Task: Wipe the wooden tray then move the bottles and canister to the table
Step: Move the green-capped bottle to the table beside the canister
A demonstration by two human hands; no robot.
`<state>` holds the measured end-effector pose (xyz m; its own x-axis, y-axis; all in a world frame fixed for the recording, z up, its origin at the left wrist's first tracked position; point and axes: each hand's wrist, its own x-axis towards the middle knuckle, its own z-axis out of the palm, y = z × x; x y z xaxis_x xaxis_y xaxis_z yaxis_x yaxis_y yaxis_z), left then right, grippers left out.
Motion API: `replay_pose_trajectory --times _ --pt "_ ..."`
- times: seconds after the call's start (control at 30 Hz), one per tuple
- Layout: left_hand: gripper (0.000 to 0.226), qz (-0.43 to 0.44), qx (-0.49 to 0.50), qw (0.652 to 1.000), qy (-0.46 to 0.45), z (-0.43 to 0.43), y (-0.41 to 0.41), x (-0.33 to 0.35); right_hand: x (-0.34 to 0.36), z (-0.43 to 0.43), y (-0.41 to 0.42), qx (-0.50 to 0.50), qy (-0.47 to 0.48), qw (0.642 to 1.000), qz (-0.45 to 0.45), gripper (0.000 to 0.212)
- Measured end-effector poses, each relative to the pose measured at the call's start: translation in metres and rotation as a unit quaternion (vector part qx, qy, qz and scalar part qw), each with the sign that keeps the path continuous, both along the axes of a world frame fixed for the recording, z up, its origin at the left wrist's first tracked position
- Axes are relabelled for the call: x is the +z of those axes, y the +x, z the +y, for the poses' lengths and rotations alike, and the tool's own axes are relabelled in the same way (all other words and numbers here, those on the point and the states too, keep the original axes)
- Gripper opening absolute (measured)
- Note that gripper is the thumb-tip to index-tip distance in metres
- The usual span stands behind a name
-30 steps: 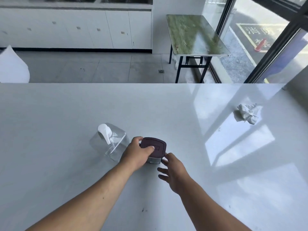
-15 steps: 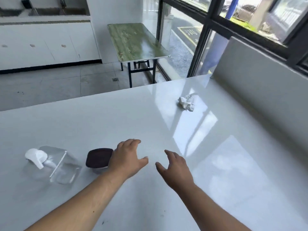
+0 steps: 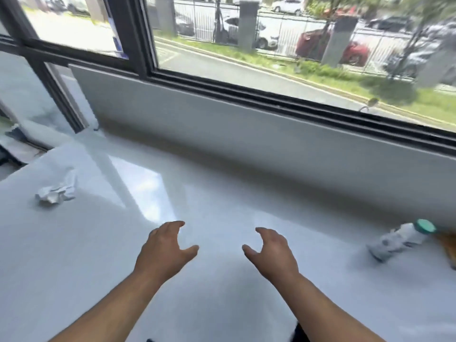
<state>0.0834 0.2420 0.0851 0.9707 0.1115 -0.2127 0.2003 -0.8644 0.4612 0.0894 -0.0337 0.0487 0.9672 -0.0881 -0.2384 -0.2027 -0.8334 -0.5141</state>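
Observation:
My left hand [image 3: 164, 250] and my right hand [image 3: 272, 253] hover side by side over the white table [image 3: 222, 213], both with fingers apart and holding nothing. At the far right a white bottle with a teal cap [image 3: 401, 239] lies tilted on the table, blurred. Beside its cap shows a sliver of the wooden tray [image 3: 447, 245], cut off by the frame edge. The clear pump bottle and the dark-lidded canister are out of view.
A crumpled white tissue [image 3: 57, 192] lies on the table at the left. A low white wall [image 3: 246, 134] under a black-framed window runs along the table's far side.
The view has swung right, from the pump bottle and canister toward the window. My left hand let go of the canister lid. Both hands moved right with it and stayed empty.

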Motion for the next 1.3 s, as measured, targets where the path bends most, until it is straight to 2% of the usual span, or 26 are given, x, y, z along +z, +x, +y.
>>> replay_pose_trajectory --times 0.17,0.33,0.53,0.67,0.73,0.8,0.9,0.97,1.0,1.07,1.17,1.3 --pt "0.078 0.003 -0.103 0.994 -0.021 -0.164 0.043 0.001 0.003 -0.16 -0.018 -0.119 0.004 0.993 -0.002 0.069" --pt "0.08 0.015 -0.202 0.979 -0.012 -0.31 0.064 -0.005 -0.006 -0.279 -0.048 -0.22 0.016 0.975 0.022 0.07" --pt "0.084 0.031 -0.285 0.958 -0.006 -0.451 0.075 -0.013 -0.027 -0.369 -0.073 -0.307 0.058 0.949 0.035 0.072" --pt "0.091 0.036 -0.309 0.95 -0.023 -0.52 0.08 -0.025 -0.044 -0.396 -0.068 -0.358 0.148 0.921 0.037 0.073" --pt "0.096 0.054 -0.297 0.952 -0.05 -0.543 0.084 -0.03 -0.048 -0.401 -0.059 -0.393 0.237 0.887 0.044 0.07" --pt "0.094 0.088 -0.27 0.953 -0.101 -0.562 0.087 -0.035 -0.051 -0.406 -0.05 -0.432 0.339 0.834 0.063 0.06" --pt "0.064 0.092 -0.265 0.95 -0.137 -0.577 0.089 -0.043 -0.055 -0.408 -0.041 -0.462 0.488 0.735 0.088 0.012" --pt "0.046 0.077 -0.271 0.949 -0.141 -0.581 0.089 -0.047 -0.053 -0.405 -0.039 -0.488 0.569 0.657 0.085 0.009" --pt "0.042 0.073 -0.268 0.949 -0.148 -0.582 0.089 -0.048 -0.052 -0.403 -0.039 -0.493 0.586 0.638 0.081 0.012" --pt "0.04 0.071 -0.259 0.949 -0.168 -0.58 0.088 -0.048 -0.049 -0.398 -0.039 -0.489 0.601 0.628 0.074 0.02" --pt "0.04 0.068 -0.242 0.947 -0.2 -0.566 0.085 -0.042 -0.043 -0.389 -0.038 -0.48 0.6 0.636 0.071 0.032" --pt "0.04 0.059 -0.222 0.946 -0.227 -0.528 0.082 -0.026 -0.031 -0.361 -0.031 -0.467 0.592 0.652 0.08 0.026"
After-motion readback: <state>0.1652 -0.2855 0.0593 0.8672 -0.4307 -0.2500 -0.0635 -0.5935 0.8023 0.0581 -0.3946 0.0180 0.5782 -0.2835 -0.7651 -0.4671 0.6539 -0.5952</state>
